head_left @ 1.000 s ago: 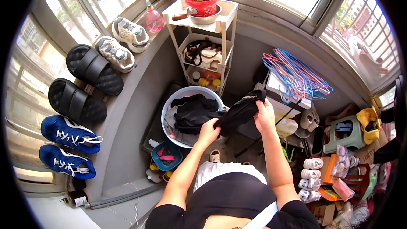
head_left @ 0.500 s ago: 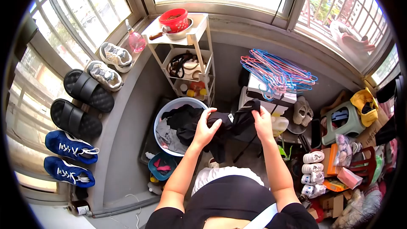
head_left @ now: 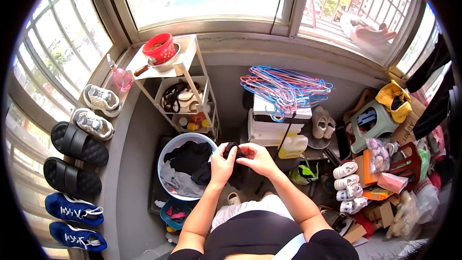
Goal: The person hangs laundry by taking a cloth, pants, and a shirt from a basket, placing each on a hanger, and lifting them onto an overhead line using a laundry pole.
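Note:
Both hands meet in front of my body over a black cloth garment [head_left: 233,150]. My left hand [head_left: 223,164] is closed around a bunched part of it, thumb up. My right hand [head_left: 256,159] pinches the same cloth close beside the left. The lower part of the garment hangs dark behind my hands, and its kind is hard to make out. Just left of my hands stands a light blue basin [head_left: 161,163] with black clothes [head_left: 188,158] and a grey cloth [head_left: 179,181] in it.
Blue and pink hangers [head_left: 288,89] lie piled on white boxes [head_left: 274,130]. A white shelf rack [head_left: 192,50] stands behind the basin. Shoes and black slides [head_left: 79,143] line the left ledge. A yellow jug [head_left: 292,146], white shoes [head_left: 345,169] and boxes crowd the right.
My hands, spread apart with the garment stretched between them before, have come together and lower, bunching it. The view has shifted, so the surroundings sit further left and lower.

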Available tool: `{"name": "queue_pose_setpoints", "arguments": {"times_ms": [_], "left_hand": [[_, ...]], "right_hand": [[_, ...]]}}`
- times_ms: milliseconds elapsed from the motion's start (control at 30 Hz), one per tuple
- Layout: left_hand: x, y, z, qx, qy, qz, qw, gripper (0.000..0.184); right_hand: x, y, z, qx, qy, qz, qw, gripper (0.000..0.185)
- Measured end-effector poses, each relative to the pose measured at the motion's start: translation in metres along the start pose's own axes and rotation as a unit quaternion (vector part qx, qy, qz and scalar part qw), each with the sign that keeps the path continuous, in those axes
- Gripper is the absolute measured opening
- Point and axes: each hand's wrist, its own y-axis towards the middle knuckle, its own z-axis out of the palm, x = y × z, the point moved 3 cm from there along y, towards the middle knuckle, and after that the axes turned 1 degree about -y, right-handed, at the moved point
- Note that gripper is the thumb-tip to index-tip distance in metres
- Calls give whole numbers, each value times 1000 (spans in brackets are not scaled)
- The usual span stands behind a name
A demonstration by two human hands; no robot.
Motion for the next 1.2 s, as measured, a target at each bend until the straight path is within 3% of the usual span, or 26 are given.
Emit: {"name": "queue_pose_setpoints", "arguments": {"times_ms": [133, 300, 400, 533, 833, 1033, 1200], "left_hand": [[-16, 2, 13, 6, -86, -52, 995, 14], [-33, 16, 42, 4, -178, -72, 981, 14], [-32, 27, 61, 2, -166, -74, 983, 15], [-26, 33, 88, -6, -170, -105, 980, 15], [-23, 44, 150, -30, -156, -113, 981, 14], [-16, 45, 179, -47, -133, -104, 985, 14], [-13, 45, 193, -55, -124, -113, 984, 14]], "right_hand": [[28, 15, -45, 27, 1, 0, 1000, 27], [56, 41, -135, -130, -117, -104, 979, 13], [71, 51, -197, -209, -277, -167, 923, 12], [68, 68, -264, -227, -487, -206, 818, 19], [42, 127, -319, -116, -656, -238, 707, 29], [41, 134, -332, -52, -612, -278, 739, 27], [49, 132, -342, -30, -644, -295, 705, 16]]}}
